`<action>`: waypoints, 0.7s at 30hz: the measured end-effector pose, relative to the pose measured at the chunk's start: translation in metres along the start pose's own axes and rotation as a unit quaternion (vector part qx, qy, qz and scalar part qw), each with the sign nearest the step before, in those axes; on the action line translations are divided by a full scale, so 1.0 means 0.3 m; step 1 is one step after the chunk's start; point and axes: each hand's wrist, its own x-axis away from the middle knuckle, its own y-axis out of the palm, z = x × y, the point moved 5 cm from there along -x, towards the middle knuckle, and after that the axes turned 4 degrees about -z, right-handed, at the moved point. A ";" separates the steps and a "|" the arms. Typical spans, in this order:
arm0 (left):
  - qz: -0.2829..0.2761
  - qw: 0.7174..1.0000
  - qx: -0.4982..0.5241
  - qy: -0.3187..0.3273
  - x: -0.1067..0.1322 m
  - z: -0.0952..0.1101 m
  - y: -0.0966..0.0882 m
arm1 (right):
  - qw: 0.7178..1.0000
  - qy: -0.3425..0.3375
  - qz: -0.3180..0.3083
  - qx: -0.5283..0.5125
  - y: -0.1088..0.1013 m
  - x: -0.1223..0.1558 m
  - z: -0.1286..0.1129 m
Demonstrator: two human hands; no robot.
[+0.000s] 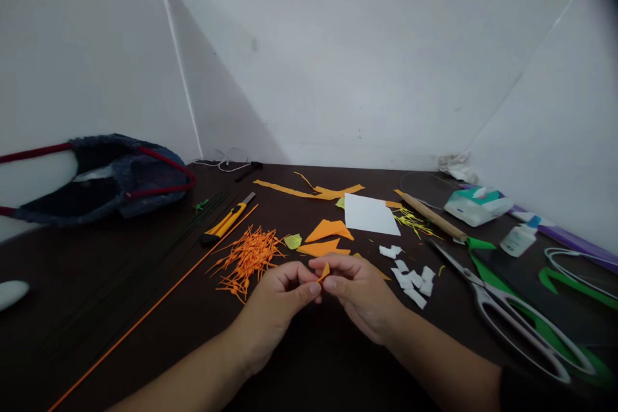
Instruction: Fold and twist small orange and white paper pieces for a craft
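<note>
My left hand and my right hand meet above the dark table, fingers curled. Together they pinch a small orange paper piece between thumbs and fingertips. Just beyond the hands lie orange paper scraps and a pile of thin orange paper strips. Several small white paper bits lie right of my right hand.
Scissors lie at the right over green paper. A white sheet, wooden stick, glue bottle, tissue pack, yellow utility knife, long orange rod and blue bag surround the work spot.
</note>
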 end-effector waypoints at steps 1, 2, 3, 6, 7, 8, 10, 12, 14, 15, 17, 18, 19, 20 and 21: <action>0.000 1.000 -0.004 -0.003 -0.001 -0.003 0.001 | 1.000 -0.008 0.013 0.008 -0.001 0.000 -0.002; 0.000 1.000 -0.007 -0.006 -0.001 -0.004 0.001 | 0.999 -0.015 0.027 0.019 -0.004 0.001 -0.004; 0.000 1.000 -0.011 -0.009 -0.002 -0.004 0.001 | 0.998 -0.021 0.042 0.030 -0.007 0.002 -0.007; -0.002 1.000 -0.027 -0.016 -0.002 0.001 0.000 | 0.996 -0.024 0.066 0.057 -0.015 0.006 -0.012; -0.007 0.999 -0.032 -0.021 -0.001 0.003 0.000 | 0.995 -0.020 0.066 0.065 -0.016 0.006 -0.012; -0.016 0.999 -0.037 -0.028 -0.001 0.005 0.001 | 0.995 -0.014 0.064 0.072 -0.016 0.006 -0.012; -0.037 0.998 -0.045 -0.035 0.001 0.007 0.006 | 0.995 0.000 0.055 0.084 -0.014 0.006 -0.012; -0.055 0.997 -0.042 -0.033 0.001 0.009 0.012 | 0.994 0.004 0.050 0.093 -0.016 0.005 -0.016; -0.066 0.997 -0.026 -0.038 0.001 0.006 0.018 | 0.993 -0.009 0.049 0.107 -0.019 0.003 -0.025; -0.069 0.996 -0.015 -0.046 0.000 0.002 0.021 | 0.992 -0.019 0.049 0.115 -0.020 0.003 -0.031; -0.072 0.996 0.004 -0.056 -0.001 -0.006 0.023 | 0.990 -0.031 0.050 0.129 -0.023 0.003 -0.039; -0.069 0.996 0.009 -0.054 -0.002 -0.007 0.023 | 0.989 -0.031 0.050 0.134 -0.023 0.004 -0.041; -0.066 0.997 0.010 -0.048 -0.003 -0.006 0.022 | 0.989 -0.029 0.050 0.139 -0.024 0.005 -0.041; -0.061 0.997 0.006 -0.042 -0.004 -0.005 0.019 | 0.988 -0.026 0.051 0.142 -0.023 0.005 -0.040; -0.056 0.998 -0.003 -0.036 -0.005 -0.003 0.016 | 0.988 -0.022 0.051 0.144 -0.023 0.006 -0.039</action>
